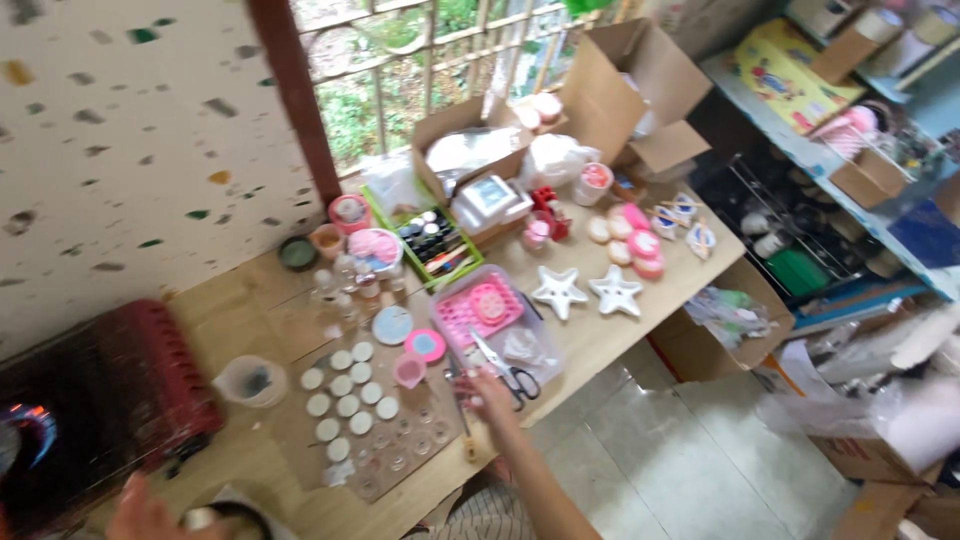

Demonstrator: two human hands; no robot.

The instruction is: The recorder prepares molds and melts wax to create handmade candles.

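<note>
Wooden table (600, 335), pale and matte. Right hand (487, 392) at near edge, fingers (468, 384) blurred, loosely curled, grasping nothing discernible; steel scissors (505, 371) with black handles just beside fingertips, lying on clear plastic tray (540, 350). Left hand (150, 515) at near left corner, fingers closed around dark curved handle (235, 512). White round discs (340, 395) in rows; two glossy white star dishes (588, 291) toward right edge.

Speckled wall (120, 140), barred window (420, 70), wooden table (250, 300), tiled floor (680, 450), cluttered shelves (830, 170).
</note>
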